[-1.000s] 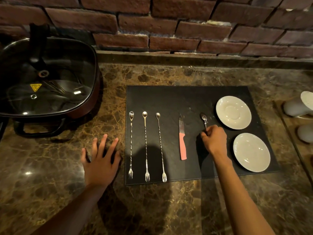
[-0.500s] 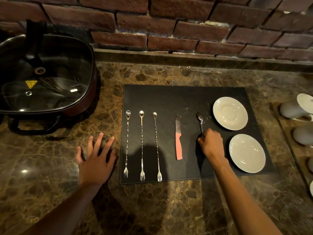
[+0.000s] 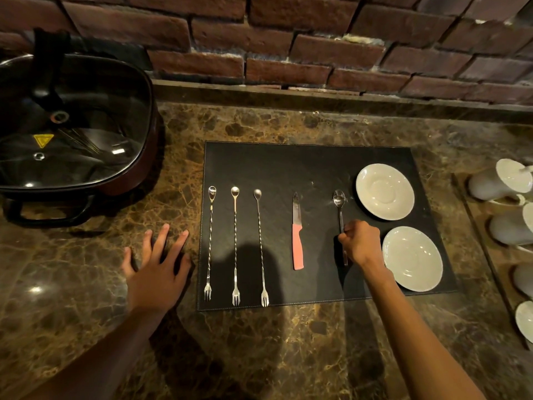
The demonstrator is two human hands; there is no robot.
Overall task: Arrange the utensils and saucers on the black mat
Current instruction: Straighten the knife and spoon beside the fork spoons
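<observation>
Teaspoon (image 3: 339, 203): lay on the black mat (image 3: 288, 168), right of centre in the frame, bowl toward the brick wall, handle running down under the right hand (image 3: 360, 243). It sat between the pink-handled knife (image 3: 297, 235) to its left and the two saucers (image 3: 385, 192) (image 3: 412, 258) to its right, stacked one above the other in the frame along the mat's right edge.

Other utensils: three long twisted spoon-forks (image 3: 210, 243) (image 3: 235, 246) (image 3: 261, 249), set in a parallel row at the mat's left side, spoon ends up, tines near the lower edge.

Step in hand, as judged: squaring the teaspoon into line with the rest. To do it well, the handle should be pivoted or slid flat along the mat until parallel with the knife, the bowl level with the other tops, and kept clear of the upper saucer's rim, which stood just beside it. A light pinch would suffice; lifting seemed unnecessary.

Right hand: curled into a loose fist over the handle's middle, fingertips (image 3: 343, 236) closed narrowly on the metal, knuckles upward, wrist angled in from the lower right of the frame.

Left hand (image 3: 157, 267): empty, fingers spread wide, palm flat on the marble counter (image 3: 288, 356) just beside the mat's left edge, holding nothing.

Elsewhere: lidded electric pan (image 3: 72, 125), upper left; white cups (image 3: 501, 180), right edge.
</observation>
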